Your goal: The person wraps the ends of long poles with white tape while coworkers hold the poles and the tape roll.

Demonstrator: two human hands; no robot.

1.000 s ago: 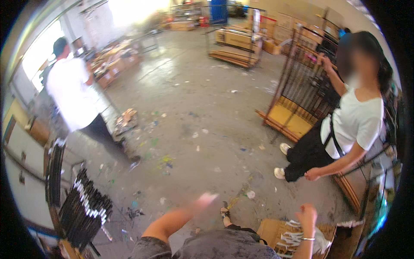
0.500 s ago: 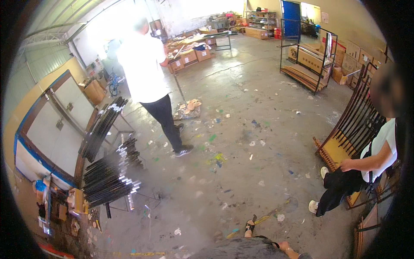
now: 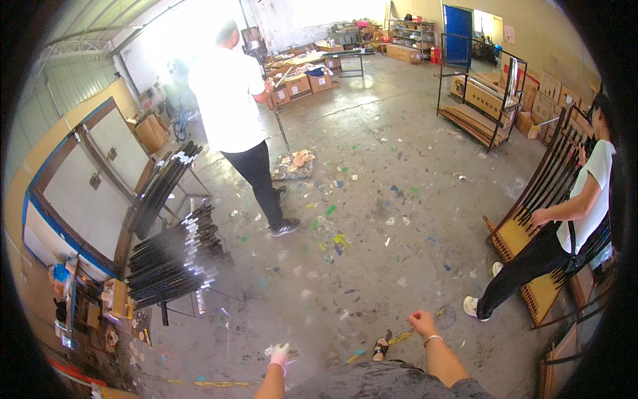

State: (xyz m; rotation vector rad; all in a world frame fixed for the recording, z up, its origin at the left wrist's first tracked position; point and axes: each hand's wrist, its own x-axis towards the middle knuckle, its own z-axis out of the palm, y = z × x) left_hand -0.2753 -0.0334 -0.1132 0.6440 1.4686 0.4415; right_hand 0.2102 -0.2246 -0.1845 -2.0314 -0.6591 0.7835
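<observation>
My left hand is at the lower edge, held over the floor in what looks like a whitish glove with a pinkish cuff. Its fingers are too washed out to read. Further right, my bare right hand is raised in front of me, its fingers curled in and nothing visible in them. A pale bracelet circles that wrist. Neither hand touches any object. Nearest on the left is a stack of black bars with pale ends, lying on a stand.
A person in white stands ahead left. Another person walks at the right beside a rack of dark rods. Further off are a metal frame cart, cardboard boxes and a small pile of pale pieces. Scraps dot the concrete floor.
Both my hands have come up into view; before, only part of the right one showed low down. The person at the right has stepped and shifted an arm; the one ahead has raised a forearm.
</observation>
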